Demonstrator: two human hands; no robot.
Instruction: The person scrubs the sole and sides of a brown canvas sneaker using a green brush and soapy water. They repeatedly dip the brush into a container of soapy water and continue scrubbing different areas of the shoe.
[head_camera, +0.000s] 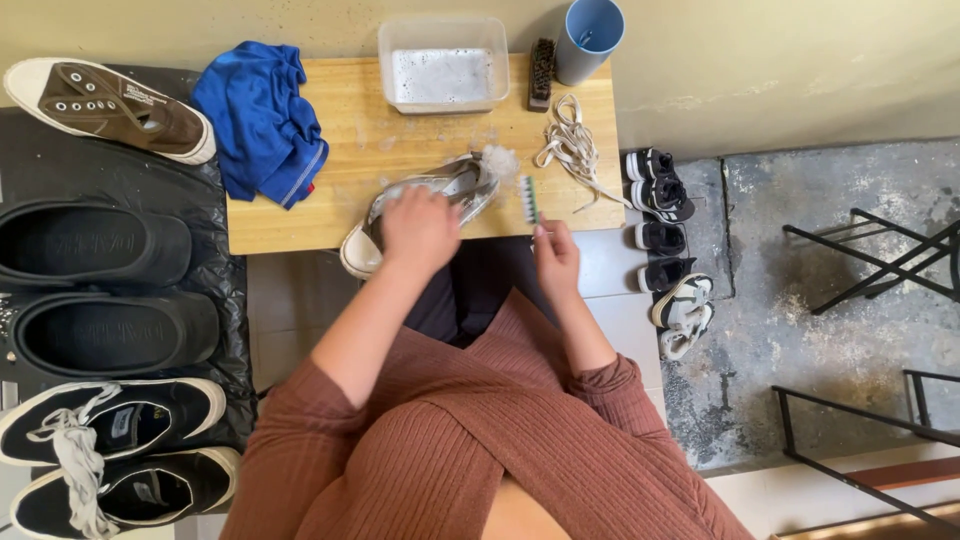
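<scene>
**Shoe mid-scrub, suds on the toe**

The left hand (418, 228) lies palm down over the middle of a pale shoe (445, 190), fingers curled over its upper and pressing it onto the wooden table (300, 215). The right hand (553, 255) is closed in a pinch round the handle of a small brush (529, 200), whose bristled head stands just past the fingertips and just right of the shoe, not touching it.

The shoe lies on its side, heel hanging over the near table edge below the left wrist, toe pointing away beyond the fingers. Foam (498, 160) sits on that toe, and its laces (575, 150) lie loose on the table beyond the right hand, so by my reading the unlacing is done and scrubbing is under way. The shoe looks wet and soapy, not rinsed or dried.

Farther out from the fingers stand a clear tub (443, 65) of sudsy water, a dark brush (541, 72) and a blue cup (588, 38). A blue cloth (262, 120) lies left of the left hand. More shoes wait on a black sheet (215, 270) at far left; small shoes line the floor to the right.
</scene>
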